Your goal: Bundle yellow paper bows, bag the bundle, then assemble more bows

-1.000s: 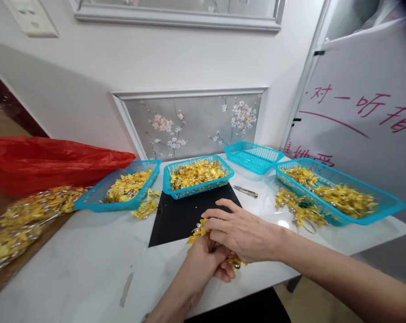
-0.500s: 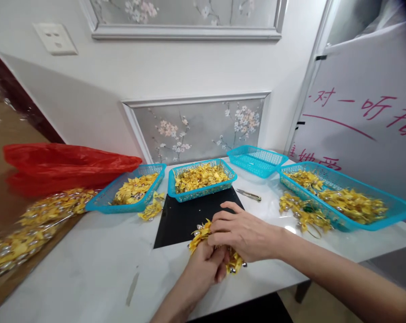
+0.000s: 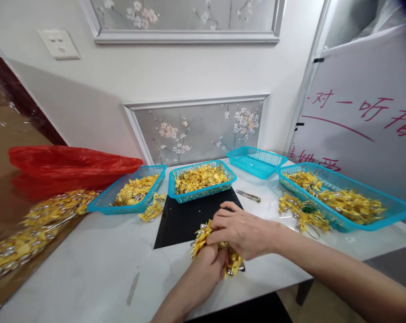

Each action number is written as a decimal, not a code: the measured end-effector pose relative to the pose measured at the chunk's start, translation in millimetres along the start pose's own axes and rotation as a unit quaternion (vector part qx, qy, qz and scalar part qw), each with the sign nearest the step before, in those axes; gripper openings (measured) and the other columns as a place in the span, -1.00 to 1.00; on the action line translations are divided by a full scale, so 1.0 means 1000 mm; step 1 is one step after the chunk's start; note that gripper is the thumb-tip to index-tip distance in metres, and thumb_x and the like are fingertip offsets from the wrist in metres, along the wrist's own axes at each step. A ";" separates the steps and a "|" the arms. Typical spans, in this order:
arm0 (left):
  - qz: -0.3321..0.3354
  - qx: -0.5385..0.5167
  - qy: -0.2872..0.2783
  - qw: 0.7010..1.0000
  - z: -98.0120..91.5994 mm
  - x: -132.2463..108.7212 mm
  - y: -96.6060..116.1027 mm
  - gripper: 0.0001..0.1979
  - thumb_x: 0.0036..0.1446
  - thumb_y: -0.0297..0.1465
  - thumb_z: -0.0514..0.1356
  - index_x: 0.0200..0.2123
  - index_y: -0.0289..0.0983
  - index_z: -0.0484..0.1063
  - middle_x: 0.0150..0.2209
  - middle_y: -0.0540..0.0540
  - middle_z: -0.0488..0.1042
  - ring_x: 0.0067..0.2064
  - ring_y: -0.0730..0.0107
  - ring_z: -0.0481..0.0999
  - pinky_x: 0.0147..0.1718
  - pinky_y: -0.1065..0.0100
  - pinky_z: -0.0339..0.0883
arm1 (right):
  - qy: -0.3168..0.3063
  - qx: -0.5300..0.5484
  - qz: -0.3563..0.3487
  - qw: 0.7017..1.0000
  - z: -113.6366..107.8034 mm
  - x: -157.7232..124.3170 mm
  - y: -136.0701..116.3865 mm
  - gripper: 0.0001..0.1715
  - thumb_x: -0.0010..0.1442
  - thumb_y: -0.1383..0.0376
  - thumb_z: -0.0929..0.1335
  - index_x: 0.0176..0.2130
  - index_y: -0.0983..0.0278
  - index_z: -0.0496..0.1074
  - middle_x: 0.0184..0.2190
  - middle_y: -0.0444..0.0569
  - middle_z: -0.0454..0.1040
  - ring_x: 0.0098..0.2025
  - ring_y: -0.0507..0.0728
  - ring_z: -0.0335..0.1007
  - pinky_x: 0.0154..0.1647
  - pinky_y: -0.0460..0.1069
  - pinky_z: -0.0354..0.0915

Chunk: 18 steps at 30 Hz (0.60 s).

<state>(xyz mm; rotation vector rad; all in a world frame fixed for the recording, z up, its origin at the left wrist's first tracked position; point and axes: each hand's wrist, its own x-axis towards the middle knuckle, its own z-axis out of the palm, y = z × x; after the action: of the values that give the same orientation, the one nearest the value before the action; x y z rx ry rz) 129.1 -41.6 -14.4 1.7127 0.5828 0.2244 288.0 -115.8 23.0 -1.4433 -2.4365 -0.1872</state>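
A bunch of yellow ribbon flowers with silvery beads (image 3: 236, 264) is between my two hands, over the front edge of the black mat (image 3: 179, 224). My left hand (image 3: 206, 269) is closed on the bunch from below, its thumb and fingers pinched together. From above, my right hand (image 3: 241, 231) curls over the same bunch, fingers bent into it. The fingertips of both hands are partly hidden among the petals. A pair of thread snips (image 3: 248, 195) lies on the table beyond my right hand.
Blue baskets of yellow flowers stand at left (image 3: 149, 202), middle (image 3: 203, 190) and right (image 3: 351, 197); another blue basket (image 3: 257, 162) sits behind. Loose flowers (image 3: 152, 210) lie by the left basket, more flowers (image 3: 311, 220) by the right one. A red plastic bag (image 3: 71, 166) is far left.
Both hands stay on the bunch with only small finger shifts. The left hand has turned slightly, and its lower fingers show less. The camera view has moved a little.
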 end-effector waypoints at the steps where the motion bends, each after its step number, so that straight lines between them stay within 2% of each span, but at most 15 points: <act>1: -0.002 0.005 0.002 1.000 0.000 0.000 0.001 -0.76 0.14 -0.27 0.13 -0.53 -0.22 0.27 -0.62 0.12 0.19 -0.59 0.49 0.09 -0.61 0.39 -0.06 | -0.002 -0.010 -0.001 1.000 0.000 0.001 0.000 -0.73 0.09 0.37 0.34 -0.14 0.24 0.43 -0.22 -0.04 0.43 -0.09 0.16 0.23 0.13 0.14 -0.08; 7: -0.014 0.012 0.011 1.000 0.005 0.001 0.004 -0.68 0.15 -0.25 0.10 -0.61 -0.20 0.20 -0.72 0.14 0.13 -0.66 0.51 0.02 -0.64 0.38 -0.12 | 0.000 -0.045 0.013 0.999 -0.001 0.000 -0.002 -0.85 0.07 0.31 0.36 -0.28 0.29 0.42 -0.20 -0.01 0.40 -0.12 0.16 0.23 0.08 0.12 0.01; 11: -0.023 -0.001 0.010 1.000 0.002 0.002 0.003 -0.66 0.11 -0.18 0.14 -0.62 -0.21 0.23 -0.76 0.15 0.11 -0.69 0.51 0.01 -0.66 0.39 -0.09 | 0.011 0.005 0.023 1.000 0.000 -0.005 0.002 -0.68 0.14 0.38 0.32 -0.06 0.24 0.38 -0.10 -0.02 0.39 -0.07 0.13 0.25 0.02 0.06 0.08; 14: -0.010 0.002 0.019 1.000 -0.004 0.002 0.006 -0.71 0.04 -0.18 0.23 -0.58 -0.23 0.36 -0.71 0.08 0.26 -0.64 0.44 0.20 -0.62 0.38 0.07 | 0.009 0.036 0.024 0.999 0.000 -0.004 0.006 -0.53 0.16 0.42 0.31 0.06 0.15 0.32 0.00 -0.06 0.36 0.03 0.11 0.23 0.02 0.03 0.10; 16: 0.010 0.007 0.042 0.999 -0.004 0.003 0.012 -0.79 0.02 -0.21 0.28 -0.43 -0.25 0.47 -0.48 -0.03 0.47 -0.43 0.32 0.43 -0.46 0.35 0.28 | 0.005 0.020 0.025 0.999 -0.004 0.001 0.005 -0.51 0.18 0.39 0.32 0.10 0.11 0.31 0.06 -0.08 0.32 0.10 0.11 0.17 0.04 0.02 0.09; 18: -0.007 0.017 0.177 0.984 0.003 0.011 0.019 -0.78 0.03 -0.22 0.30 -0.34 -0.25 0.49 -0.31 -0.07 0.53 -0.31 0.25 0.51 -0.36 0.28 0.39 | -0.018 -0.020 0.017 0.999 -0.011 0.005 0.005 -0.48 0.21 0.36 0.31 0.15 0.08 0.27 0.15 -0.11 0.24 0.16 0.09 0.12 0.02 -0.01 0.12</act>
<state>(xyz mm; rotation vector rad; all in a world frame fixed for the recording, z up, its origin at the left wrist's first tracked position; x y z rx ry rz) 144.2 -40.6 1.0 1.7121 0.8618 0.5190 292.5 -111.7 35.0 -1.5163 -2.4477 -0.2052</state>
